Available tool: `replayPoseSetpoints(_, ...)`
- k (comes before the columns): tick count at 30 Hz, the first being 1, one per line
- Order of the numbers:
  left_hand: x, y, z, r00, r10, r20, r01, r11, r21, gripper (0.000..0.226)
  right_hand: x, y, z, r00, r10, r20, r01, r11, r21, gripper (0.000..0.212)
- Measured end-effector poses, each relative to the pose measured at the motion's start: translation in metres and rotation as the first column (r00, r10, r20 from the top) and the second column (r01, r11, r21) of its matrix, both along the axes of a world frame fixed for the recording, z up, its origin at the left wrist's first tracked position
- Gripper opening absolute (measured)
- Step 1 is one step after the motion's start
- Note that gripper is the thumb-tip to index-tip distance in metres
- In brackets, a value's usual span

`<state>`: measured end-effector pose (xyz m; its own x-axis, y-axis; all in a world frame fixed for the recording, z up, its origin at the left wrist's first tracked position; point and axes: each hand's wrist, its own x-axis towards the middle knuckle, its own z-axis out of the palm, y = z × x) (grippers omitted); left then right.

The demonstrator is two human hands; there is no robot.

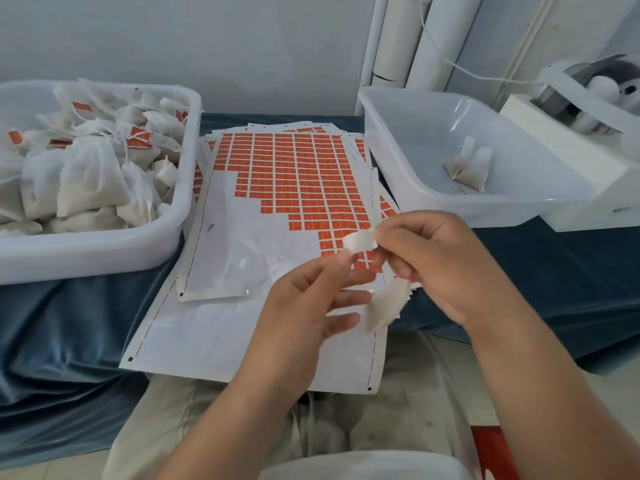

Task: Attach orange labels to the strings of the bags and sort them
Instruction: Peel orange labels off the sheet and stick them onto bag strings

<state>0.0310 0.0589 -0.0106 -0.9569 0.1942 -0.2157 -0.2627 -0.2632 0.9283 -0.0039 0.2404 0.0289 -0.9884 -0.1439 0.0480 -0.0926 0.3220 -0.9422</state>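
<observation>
**Mesh bag held over label sheets at sorting station**

Seen from the head camera, a person sat at a blue cloth-covered tabletop [69,323] with both hands raised over a backing sheet of orange rectangular labels [304,174]. The sheet was partly stripped: its lower left area was bare white paper, and more sheets lay stacked under it.

The right hand [440,268] pinched a small white strip [360,242] between thumb and forefinger, its other fingers [398,268] curled below. The left hand [304,306] reached in from below, its uppermost fingertip at the strip's lower end. Whether it gripped the strip could not be told. Its remaining fingers [349,296] were loosely spread.

A small white mesh bag [384,306] hung between the two hands, just beside the left fingertips and above the near edge of the sheets. Which hand carried it was unclear.

The white plastic tub on the left [104,251] was heaped with white mesh bags [86,174], several showing orange labels on their strings. The white plastic tub on the right [450,216] held only a couple of unlabelled bags [471,168] near its far wall.

A white machine [588,133] stood beyond the right tub, and white pipes [398,36] rose against the wall behind. A red plastic stool [491,445] showed beside the person's leg.
</observation>
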Motion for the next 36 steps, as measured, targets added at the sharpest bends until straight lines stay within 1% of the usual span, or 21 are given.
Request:
replayPoseSetpoints(3,0.002,-0.003,0.002,0.995,0.096,-0.008,-0.096,0.994,0.055,0.034,0.005,-0.012,0.004,1.000,0.000,-0.001,0.000,1.000,-0.001,0.024)
replayPoseSetpoints(6,0.003,-0.007,0.004,0.986,0.167,0.009,-0.167,0.982,0.091,0.019,0.010,-0.017,0.010,0.999,0.030,-0.014,-0.029,0.997,0.065,0.022)
replayPoseSetpoints(9,0.001,-0.013,0.008,0.971,0.237,-0.043,-0.230,0.966,0.122,0.010,0.015,-0.018,0.020,0.999,0.041,-0.033,-0.038,0.996,0.085,0.024)
replayPoseSetpoints(10,0.000,-0.015,0.011,0.963,0.261,-0.064,-0.251,0.959,0.130,0.012,0.016,-0.018,0.023,0.998,0.041,-0.039,-0.037,0.995,0.093,0.026)
replayPoseSetpoints(12,-0.002,-0.021,0.013,0.948,0.308,-0.083,-0.294,0.945,0.145,0.023,0.019,-0.017,0.028,0.997,0.061,-0.046,-0.056,0.993,0.102,0.031)
replayPoseSetpoints(14,-0.004,-0.025,0.013,0.940,0.322,-0.110,-0.308,0.943,0.124,0.024,0.023,-0.017,0.032,0.994,0.089,-0.059,-0.080,0.988,0.131,0.035)
replayPoseSetpoints(18,-0.004,-0.025,0.008,0.937,0.251,-0.241,-0.265,0.964,-0.024,0.015,0.031,-0.019,0.041,0.981,0.151,-0.121,-0.125,0.973,0.196,0.027)
replayPoseSetpoints(20,-0.005,-0.025,0.007,0.927,0.218,-0.306,-0.258,0.962,-0.095,0.016,0.035,-0.020,0.043,0.979,0.184,-0.091,-0.165,0.968,0.187,0.027)
replayPoseSetpoints(22,-0.006,-0.027,0.008,0.935,0.124,-0.332,-0.184,0.970,-0.157,0.013,0.036,-0.023,0.043,0.974,0.218,-0.058,-0.205,0.962,0.182,0.031)
replayPoseSetpoints(23,-0.006,-0.029,0.009,0.946,0.060,-0.318,-0.117,0.979,-0.164,0.013,0.035,-0.024,0.043,0.973,0.227,-0.047,-0.216,0.961,0.175,0.032)
replayPoseSetpoints(25,-0.006,-0.031,0.011,0.964,-0.040,-0.262,0.011,0.994,-0.109,0.011,0.034,-0.026,0.042,0.972,0.235,-0.026,-0.229,0.962,0.150,0.033)
replayPoseSetpoints(26,-0.005,-0.031,0.012,0.968,-0.064,-0.241,0.046,0.996,-0.079,0.013,0.033,-0.026,0.042,0.971,0.237,-0.014,-0.233,0.962,0.141,0.033)
replayPoseSetpoints(28,-0.004,-0.029,0.013,0.974,-0.076,-0.216,0.068,0.997,-0.046,0.018,0.032,-0.026,0.042,0.974,0.226,0.002,-0.224,0.964,0.143,0.032)
replayPoseSetpoints(32,-0.004,-0.027,0.013,0.977,-0.070,-0.201,0.066,0.998,-0.026,0.021,0.030,-0.024,0.037,0.987,0.159,-0.031,-0.152,0.974,0.167,0.029)
replayPoseSetpoints(36,-0.004,-0.028,0.013,0.975,-0.072,-0.211,0.060,0.996,-0.065,0.019,0.025,-0.022,0.034,0.991,0.129,-0.038,-0.119,0.972,0.202,0.038)
